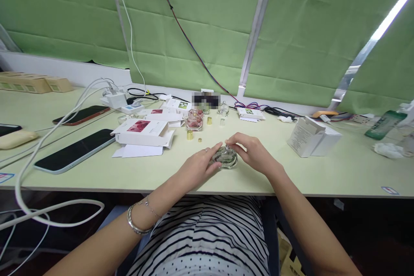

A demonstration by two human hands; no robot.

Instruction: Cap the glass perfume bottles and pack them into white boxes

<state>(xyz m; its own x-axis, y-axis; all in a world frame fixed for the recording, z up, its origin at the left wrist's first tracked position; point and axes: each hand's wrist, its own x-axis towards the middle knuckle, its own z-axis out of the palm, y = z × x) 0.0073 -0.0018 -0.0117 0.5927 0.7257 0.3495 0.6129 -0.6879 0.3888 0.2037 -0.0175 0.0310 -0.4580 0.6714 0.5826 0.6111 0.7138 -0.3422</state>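
A clear glass perfume bottle (228,159) stands on the table near its front edge, between my two hands. My left hand (201,164) grips the bottle from its left side, thumb in front and fingers behind. With bent fingers, my right hand (250,150) pinches at the bottle's neck; whatever small part is under the fingertips is hidden. Just beyond, a gold cap (189,135) and a tiny gold ring (199,140) rest on the table. Pink perfume bottles (194,123) stand behind them, beside another gold cap (209,120) and a small clear cap (222,121).
Opened white boxes (142,131) lie at left, near a large phone (76,151) and a white cable (19,181). A white carton (312,138) stands at right, with a green bottle (385,125) lying farther over. Dark cables (278,111) run along the back.
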